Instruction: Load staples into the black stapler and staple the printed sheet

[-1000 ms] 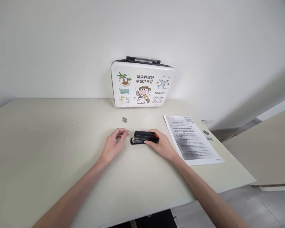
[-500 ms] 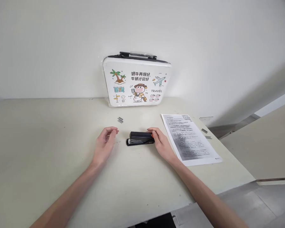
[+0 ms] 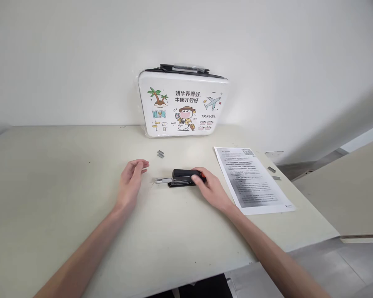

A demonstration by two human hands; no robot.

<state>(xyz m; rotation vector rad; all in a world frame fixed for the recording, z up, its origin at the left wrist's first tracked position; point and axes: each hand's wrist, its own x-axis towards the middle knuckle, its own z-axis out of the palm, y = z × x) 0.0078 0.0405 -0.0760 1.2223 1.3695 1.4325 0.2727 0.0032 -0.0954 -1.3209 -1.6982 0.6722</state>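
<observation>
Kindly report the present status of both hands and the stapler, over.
Right hand gripping black stapler, metal tray protruding. Left hand apart from it, loosely curled. Staple strips beyond, printed sheet to right; neither touches stapler.

rear of stapler (image 3: pixel 182 174) partly hidden (print (image 3: pixel 236 167) on paper (image 3: pixel 256 182) too small).
</observation>
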